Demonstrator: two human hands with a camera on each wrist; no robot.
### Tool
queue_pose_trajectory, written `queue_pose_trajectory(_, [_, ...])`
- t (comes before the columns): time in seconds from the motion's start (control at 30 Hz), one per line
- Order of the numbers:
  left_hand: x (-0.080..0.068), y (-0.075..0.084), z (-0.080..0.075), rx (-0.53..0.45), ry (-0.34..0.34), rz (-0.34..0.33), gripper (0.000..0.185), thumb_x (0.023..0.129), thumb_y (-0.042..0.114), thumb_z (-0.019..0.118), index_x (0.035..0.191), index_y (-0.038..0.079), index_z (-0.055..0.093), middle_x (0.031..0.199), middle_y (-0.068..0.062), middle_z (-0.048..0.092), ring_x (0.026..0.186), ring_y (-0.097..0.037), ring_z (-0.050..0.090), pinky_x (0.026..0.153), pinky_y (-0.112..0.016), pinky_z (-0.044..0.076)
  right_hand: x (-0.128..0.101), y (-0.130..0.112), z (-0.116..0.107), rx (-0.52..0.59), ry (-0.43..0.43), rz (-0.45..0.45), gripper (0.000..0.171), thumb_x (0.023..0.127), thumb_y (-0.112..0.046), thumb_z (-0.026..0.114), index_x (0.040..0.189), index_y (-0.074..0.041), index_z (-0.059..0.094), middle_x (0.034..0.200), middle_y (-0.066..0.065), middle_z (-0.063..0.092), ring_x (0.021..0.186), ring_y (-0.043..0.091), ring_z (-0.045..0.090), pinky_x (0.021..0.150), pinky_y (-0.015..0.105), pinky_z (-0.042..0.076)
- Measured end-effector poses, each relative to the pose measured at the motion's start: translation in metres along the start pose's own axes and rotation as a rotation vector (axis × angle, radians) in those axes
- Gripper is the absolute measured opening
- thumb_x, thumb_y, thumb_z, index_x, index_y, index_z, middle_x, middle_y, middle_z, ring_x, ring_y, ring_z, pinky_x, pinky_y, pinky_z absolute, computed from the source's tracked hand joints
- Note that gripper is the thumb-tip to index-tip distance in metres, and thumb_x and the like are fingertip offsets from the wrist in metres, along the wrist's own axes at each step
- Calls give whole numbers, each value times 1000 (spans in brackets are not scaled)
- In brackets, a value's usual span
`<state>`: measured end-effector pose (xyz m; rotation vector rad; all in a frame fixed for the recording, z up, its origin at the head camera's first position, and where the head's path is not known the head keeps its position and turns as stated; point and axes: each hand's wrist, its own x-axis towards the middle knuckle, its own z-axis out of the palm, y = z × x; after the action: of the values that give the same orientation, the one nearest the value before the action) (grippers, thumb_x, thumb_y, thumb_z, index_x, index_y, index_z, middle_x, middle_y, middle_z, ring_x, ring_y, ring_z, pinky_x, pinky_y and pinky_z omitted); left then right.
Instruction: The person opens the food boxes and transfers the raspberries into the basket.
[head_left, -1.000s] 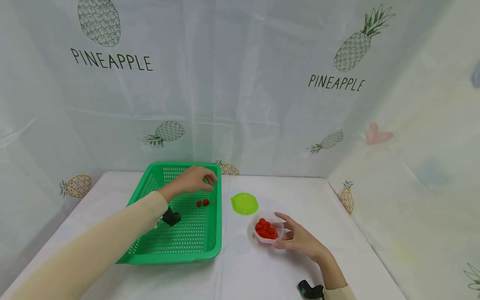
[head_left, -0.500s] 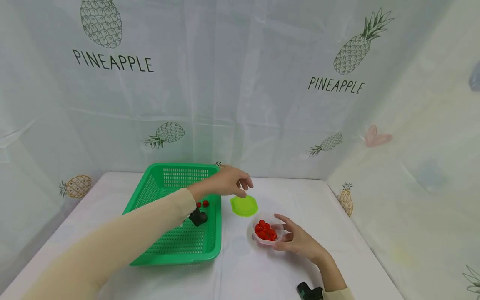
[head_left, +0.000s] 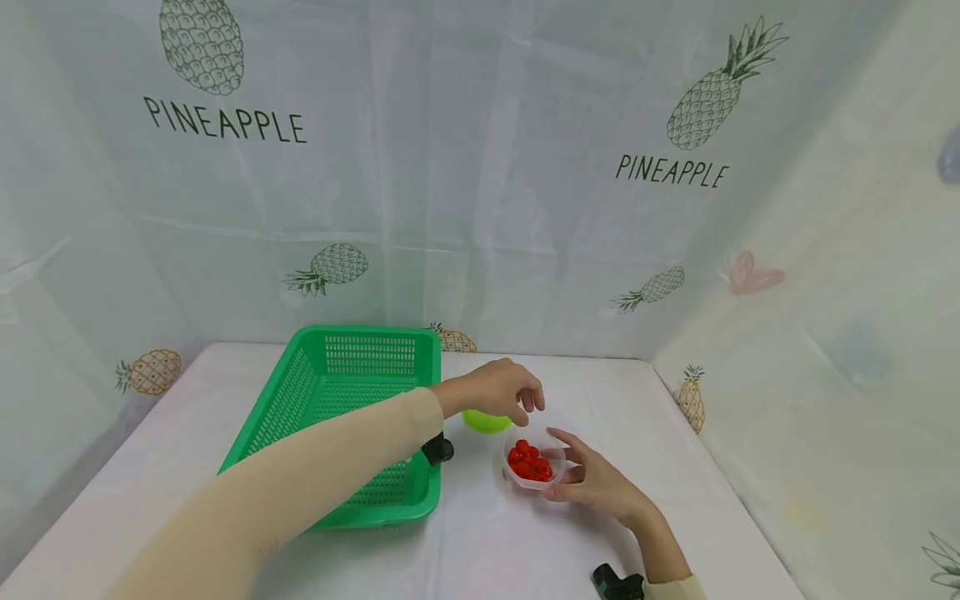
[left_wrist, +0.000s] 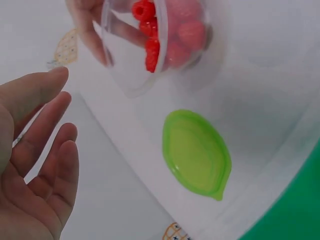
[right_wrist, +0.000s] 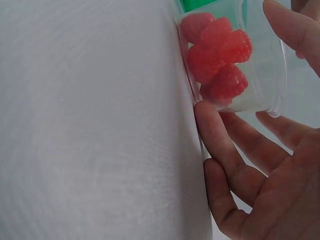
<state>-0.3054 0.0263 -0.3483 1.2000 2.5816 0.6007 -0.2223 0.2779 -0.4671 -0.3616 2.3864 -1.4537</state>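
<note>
White cloth covers the tabletop (head_left: 480, 533), and pale curtains printed with pineapples hang behind it.

As for the grip, the right hand (head_left: 596, 482) cradles a small clear plastic cup (head_left: 534, 468), its fingers curved round the wall on the side nearest the person and the thumb lying along the far side. The right-wrist view shows the fingertips (right_wrist: 210, 125) pressed to the thin, glossy wall where it meets the cloth. The cup looks tipped a little, though I cannot tell how much of its base sits flat. It holds a heap of raspberries (head_left: 529, 461), red, bumpy and soft-looking.

The left hand (head_left: 498, 389) hovers over the tabletop with its fingers loosely drooping and parted, and it holds nothing; the left-wrist view shows the palm (left_wrist: 30, 165) bare. From that hand the cup lies at about 5 o'clock in the head view, near but apart, with the mouth open upward toward it. A round cup has no long axis to speak of, so the way in is from above. The right hand already has the cup; the left is the free one nearest the fruit.

Just under the left hand, partly hidden by it, lies a lime-green lid (left_wrist: 196, 154), smooth, oval and shallow, flat on the cloth. At 9 o'clock from the cup stands a green plastic basket (head_left: 341, 392) with perforated walls and floor, well apart from the cup.
</note>
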Motion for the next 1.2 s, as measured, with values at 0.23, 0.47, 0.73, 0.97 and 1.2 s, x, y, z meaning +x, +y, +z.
queue_pose_trajectory(0.23, [3, -2, 13, 42, -43, -47, 17, 94, 17, 82, 108, 25, 77, 108, 3, 77, 102, -10, 59, 90, -30, 51, 2, 1, 1, -4, 2, 7, 99, 88, -25, 88, 167, -17, 30, 156, 21, 52, 102, 28, 68, 85, 35, 56])
queue_pose_trajectory(0.47, [7, -5, 18, 69, -75, -91, 17, 91, 14, 84, 101, 26, 78, 105, 5, 75, 100, -10, 59, 88, -30, 52, 4, 0, -1, -19, 14, 14, 99, 87, -26, 89, 167, -19, 32, 157, 22, 50, 103, 27, 67, 86, 36, 55])
queue_pose_trajectory(0.73, [15, 1, 21, 64, -92, -117, 17, 90, 11, 85, 103, 21, 80, 107, 0, 75, 94, -10, 58, 83, -26, 53, 4, 1, -2, -17, 20, 17, 98, 87, -27, 88, 167, -20, 32, 157, 26, 48, 103, 28, 67, 87, 37, 55])
queue_pose_trajectory(0.97, [17, 3, 28, 88, -80, -131, 19, 89, 9, 85, 106, 17, 82, 107, -3, 72, 94, -12, 53, 77, -22, 50, 3, 2, 0, -8, 20, 29, 97, 86, -26, 88, 166, -21, 33, 157, 22, 50, 103, 27, 67, 87, 36, 56])
queue_pose_trajectory(1.2, [17, 3, 32, 51, -95, -125, 23, 90, 3, 83, 110, 13, 82, 107, -4, 73, 92, -12, 55, 77, -20, 53, 3, 2, 1, -2, 18, 25, 96, 86, -26, 88, 166, -22, 34, 157, 23, 50, 103, 27, 67, 87, 37, 56])
